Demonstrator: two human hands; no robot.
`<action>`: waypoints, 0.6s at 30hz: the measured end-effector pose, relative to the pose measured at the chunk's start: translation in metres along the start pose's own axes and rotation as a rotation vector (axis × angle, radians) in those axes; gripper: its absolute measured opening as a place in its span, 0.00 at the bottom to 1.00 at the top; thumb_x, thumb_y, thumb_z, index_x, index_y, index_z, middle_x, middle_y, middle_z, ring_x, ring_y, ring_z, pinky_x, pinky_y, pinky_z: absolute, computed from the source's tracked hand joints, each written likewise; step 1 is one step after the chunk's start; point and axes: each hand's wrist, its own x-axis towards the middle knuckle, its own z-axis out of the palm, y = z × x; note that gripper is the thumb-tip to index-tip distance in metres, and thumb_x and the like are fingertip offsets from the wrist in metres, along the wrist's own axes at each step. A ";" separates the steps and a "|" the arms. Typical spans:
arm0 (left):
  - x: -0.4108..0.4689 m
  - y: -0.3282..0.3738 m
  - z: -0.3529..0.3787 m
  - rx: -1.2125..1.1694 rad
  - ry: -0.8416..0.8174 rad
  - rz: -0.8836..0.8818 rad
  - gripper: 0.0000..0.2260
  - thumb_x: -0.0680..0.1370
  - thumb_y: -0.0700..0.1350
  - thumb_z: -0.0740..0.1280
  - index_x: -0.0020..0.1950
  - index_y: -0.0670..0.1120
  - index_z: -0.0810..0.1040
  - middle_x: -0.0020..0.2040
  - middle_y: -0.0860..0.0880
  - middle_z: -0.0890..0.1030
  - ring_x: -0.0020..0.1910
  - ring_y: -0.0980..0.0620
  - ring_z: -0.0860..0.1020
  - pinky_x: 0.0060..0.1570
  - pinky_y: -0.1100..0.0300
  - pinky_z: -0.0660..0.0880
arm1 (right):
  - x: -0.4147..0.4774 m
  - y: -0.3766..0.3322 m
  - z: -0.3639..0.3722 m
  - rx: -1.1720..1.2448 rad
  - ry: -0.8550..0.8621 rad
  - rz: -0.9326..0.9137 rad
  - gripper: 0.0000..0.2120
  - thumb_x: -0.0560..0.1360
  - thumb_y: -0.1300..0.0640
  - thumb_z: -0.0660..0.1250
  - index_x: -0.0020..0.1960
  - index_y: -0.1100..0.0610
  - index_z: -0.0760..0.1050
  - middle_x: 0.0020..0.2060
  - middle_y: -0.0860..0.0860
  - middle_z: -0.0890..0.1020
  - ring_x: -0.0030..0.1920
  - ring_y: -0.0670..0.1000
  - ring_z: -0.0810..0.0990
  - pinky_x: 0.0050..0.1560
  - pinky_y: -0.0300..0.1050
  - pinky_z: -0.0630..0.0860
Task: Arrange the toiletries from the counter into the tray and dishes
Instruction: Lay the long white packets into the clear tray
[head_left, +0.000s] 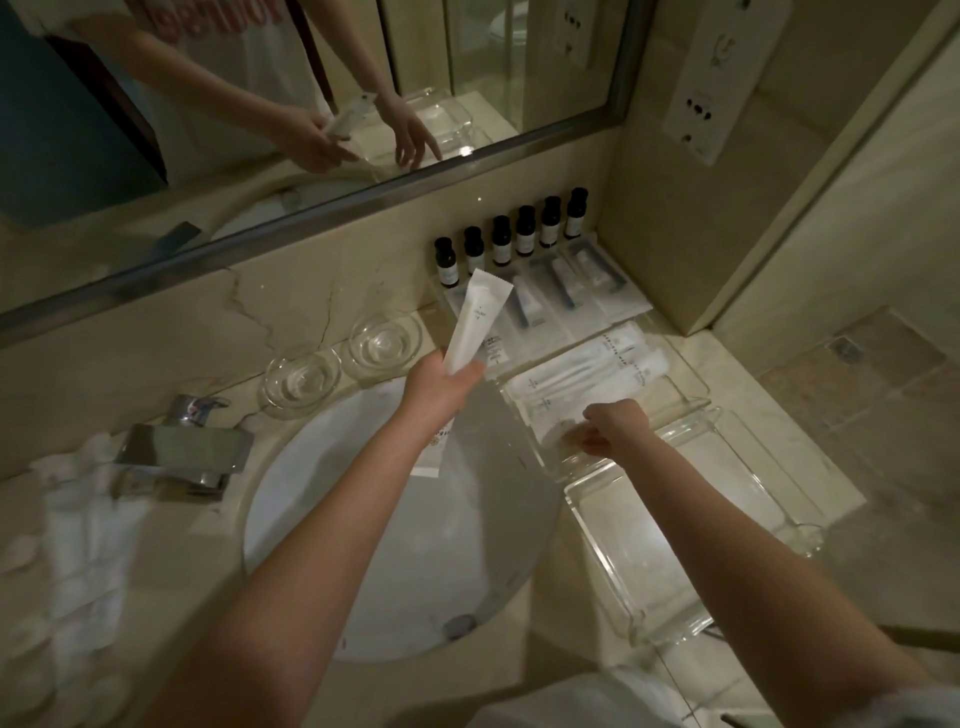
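Note:
My left hand (441, 382) holds a long white sachet (475, 322) upright above the sink's far edge. My right hand (613, 428) is curled, fingers down, touching white packets (576, 379) lying in a clear tray (691, 387); whether it grips one I cannot tell. A second clear tray (727, 525) lies nearer, with nothing visible in it. Two round glass dishes (302, 379) (385, 339) stand behind the sink. Several small dark bottles (511, 236) line the back wall, with flat wrapped packets (566, 296) in front of them.
The white sink basin (395, 519) fills the middle, with a chrome tap (182, 447) at its left. A white towel (78, 519) lies on the left counter. A mirror (260, 104) runs along the back wall. The tiled floor (893, 415) drops away at right.

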 end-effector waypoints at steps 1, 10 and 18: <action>0.000 -0.001 -0.001 -0.004 0.000 -0.001 0.07 0.77 0.45 0.64 0.53 0.44 0.73 0.33 0.50 0.71 0.28 0.53 0.70 0.28 0.62 0.67 | -0.001 0.001 -0.002 -0.035 0.012 -0.026 0.08 0.71 0.66 0.64 0.49 0.68 0.73 0.46 0.64 0.80 0.38 0.62 0.81 0.46 0.60 0.81; 0.004 -0.007 0.005 0.008 0.010 -0.031 0.07 0.76 0.45 0.64 0.50 0.43 0.74 0.32 0.49 0.71 0.27 0.52 0.69 0.28 0.61 0.67 | 0.026 0.009 -0.043 -1.310 0.140 -0.922 0.21 0.73 0.58 0.63 0.66 0.48 0.72 0.62 0.52 0.75 0.63 0.56 0.71 0.56 0.50 0.72; 0.008 -0.012 0.018 0.018 0.010 -0.066 0.11 0.76 0.45 0.64 0.54 0.40 0.76 0.33 0.49 0.72 0.28 0.51 0.70 0.30 0.60 0.69 | 0.048 0.010 -0.048 -1.263 0.095 -1.013 0.13 0.74 0.59 0.62 0.55 0.51 0.79 0.54 0.48 0.78 0.56 0.53 0.73 0.44 0.46 0.75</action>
